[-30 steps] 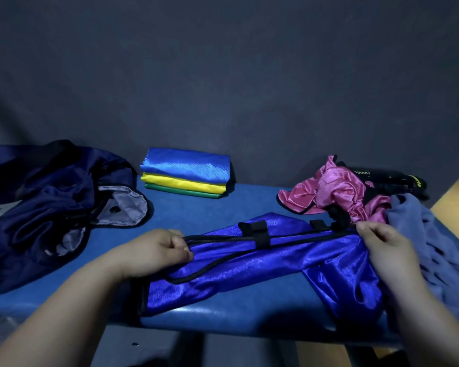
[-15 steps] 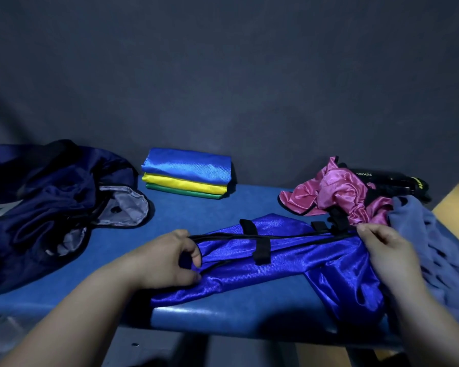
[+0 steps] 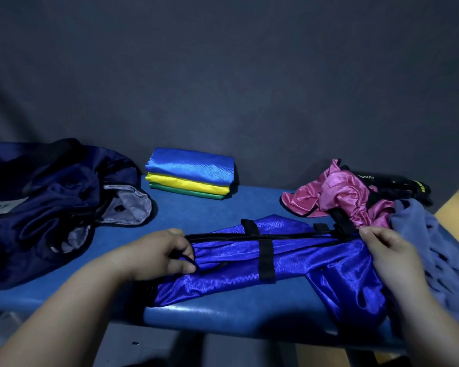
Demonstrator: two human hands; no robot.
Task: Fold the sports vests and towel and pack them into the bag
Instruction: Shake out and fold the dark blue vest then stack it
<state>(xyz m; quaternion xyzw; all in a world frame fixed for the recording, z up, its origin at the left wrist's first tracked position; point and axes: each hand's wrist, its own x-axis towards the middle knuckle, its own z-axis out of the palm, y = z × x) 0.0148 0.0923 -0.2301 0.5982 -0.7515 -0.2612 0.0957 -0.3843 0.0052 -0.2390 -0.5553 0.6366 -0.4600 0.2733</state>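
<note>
A shiny royal-blue vest point(image 3: 289, 258) with black trim lies stretched across the front of the blue table point(image 3: 223, 213). My left hand point(image 3: 154, 255) grips its left end, fingers curled round the black edging. My right hand point(image 3: 387, 250) pinches its right end, where the cloth hangs over the table's front edge. A crumpled pink vest point(image 3: 339, 194) lies behind my right hand. A grey-blue towel point(image 3: 435, 247) lies bunched at the far right. Three folded vests, blue on yellow on green point(image 3: 191, 178), are stacked at the back. The open navy bag point(image 3: 51, 207) slumps at the left.
A black bottle point(image 3: 392, 186) lies behind the pink vest at the back right. A dark cloth backdrop rises behind the table. The table's front edge runs just below the blue vest, with a dark floor under it.
My left hand has shifted right along the vest and curled its fingers deeper into the black edging, bunching the left end. My right hand has stayed put.
</note>
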